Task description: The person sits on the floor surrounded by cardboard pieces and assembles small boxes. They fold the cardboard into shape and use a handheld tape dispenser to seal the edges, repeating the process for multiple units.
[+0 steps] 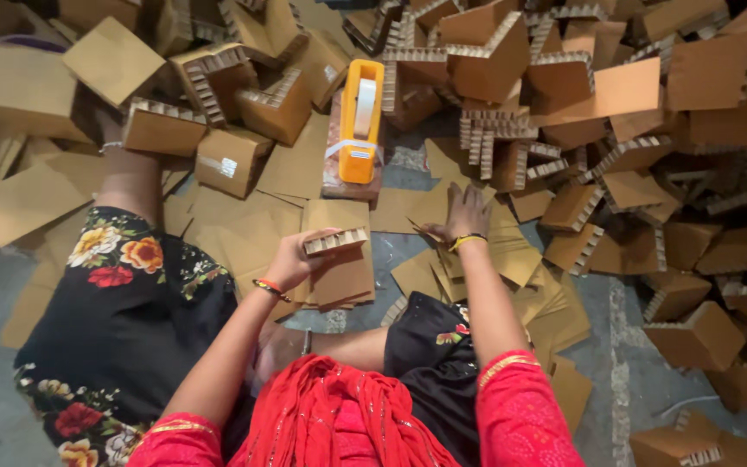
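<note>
The small brown corner piece (336, 241) is matt corrugated cardboard with rough, ribbed cut edges. The flat brown sheets (494, 259) are smooth, dull paperboard. The orange tape dispenser (361, 121) is glossy, smooth plastic, and it carries a shiny clear tape. The grey floor (624, 346) looks like rough concrete. The red scarf (339, 415) is soft woven cloth.

Brown cardboard pieces (339, 259), orange tape dispenser (361, 121) (white tape), red sleeves (520, 415)
</note>
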